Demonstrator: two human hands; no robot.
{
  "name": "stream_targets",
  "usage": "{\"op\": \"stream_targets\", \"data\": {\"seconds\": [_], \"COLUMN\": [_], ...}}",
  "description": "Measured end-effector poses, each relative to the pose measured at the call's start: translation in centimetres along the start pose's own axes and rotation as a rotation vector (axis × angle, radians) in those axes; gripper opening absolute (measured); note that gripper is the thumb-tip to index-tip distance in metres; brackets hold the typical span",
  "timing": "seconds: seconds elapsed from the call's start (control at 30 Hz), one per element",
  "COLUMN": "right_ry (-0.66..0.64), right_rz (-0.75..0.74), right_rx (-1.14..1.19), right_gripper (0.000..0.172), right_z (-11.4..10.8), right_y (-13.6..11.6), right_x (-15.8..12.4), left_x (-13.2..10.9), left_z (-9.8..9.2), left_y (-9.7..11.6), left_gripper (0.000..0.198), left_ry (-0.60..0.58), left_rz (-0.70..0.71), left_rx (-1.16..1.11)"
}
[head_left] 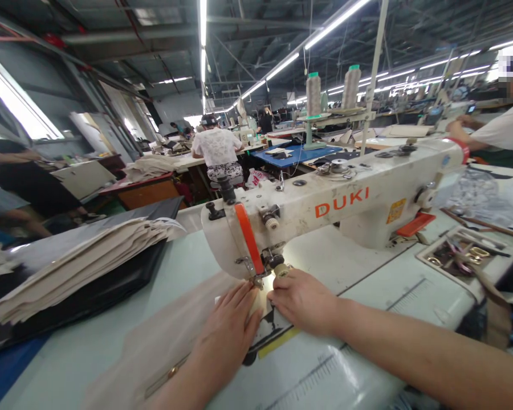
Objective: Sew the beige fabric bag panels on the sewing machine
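Note:
A white sewing machine [342, 196] with orange lettering stands across the table, its lamp lighting the needle and presser foot [259, 281]. Pale thin fabric [154, 324] lies over the tabletop on the left and runs in under the foot. My left hand [235, 319] rests on this fabric with fingers stretched out flat, just left of the needle. To the right of the foot, my right hand [301, 299] is closed, thumb and forefinger pinched at the fabric's edge. Its fingertips partly hide what they grip. A small brass-coloured metal piece [173, 371] shows beside my left forearm.
Stacked beige fabric pieces [89, 265] lie on black material [149, 265] at the left. A tray [448, 273] with scissors and metal rings sits at the right. Thread cones [313, 95] stand behind the machine. Other people sit or stand farther off.

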State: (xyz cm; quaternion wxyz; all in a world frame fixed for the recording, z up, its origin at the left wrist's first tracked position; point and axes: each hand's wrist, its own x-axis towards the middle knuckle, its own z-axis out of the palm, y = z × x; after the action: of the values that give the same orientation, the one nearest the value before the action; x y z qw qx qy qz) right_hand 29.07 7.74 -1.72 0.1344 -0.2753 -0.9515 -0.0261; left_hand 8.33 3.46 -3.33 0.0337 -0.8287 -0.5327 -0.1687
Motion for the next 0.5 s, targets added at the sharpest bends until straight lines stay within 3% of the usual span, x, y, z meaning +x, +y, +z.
{"op": "stream_targets", "data": {"seconds": [0.13,0.33,0.43,0.5], "right_ry": [0.1,0.201,0.213,0.228], "right_rz": [-0.004,-0.097,-0.153,-0.171], "right_rx": [0.068,0.195,0.239,0.263], "right_gripper": [0.022,0.02,0.021,0.023], "right_z": [0.2,0.4,0.5,0.3], "right_y": [0.0,0.1,0.0,-0.1], "right_x": [-0.6,-1.3,-1.4,-1.6], "left_x": [-1.3,-7.5,-10.0,-11.7], "left_z": [-0.9,-3.2,-5.2,-6.5], "left_y": [0.7,3.0,3.6,3.1], "left_gripper": [0.038,0.051,0.064,0.068], "left_ry": [-0.045,-0.108,0.105,0.269], "left_rz": [-0.045,-0.049,-0.098,-0.209], "left_rx": [-0.004,-0.015,0.064,0.124]}}
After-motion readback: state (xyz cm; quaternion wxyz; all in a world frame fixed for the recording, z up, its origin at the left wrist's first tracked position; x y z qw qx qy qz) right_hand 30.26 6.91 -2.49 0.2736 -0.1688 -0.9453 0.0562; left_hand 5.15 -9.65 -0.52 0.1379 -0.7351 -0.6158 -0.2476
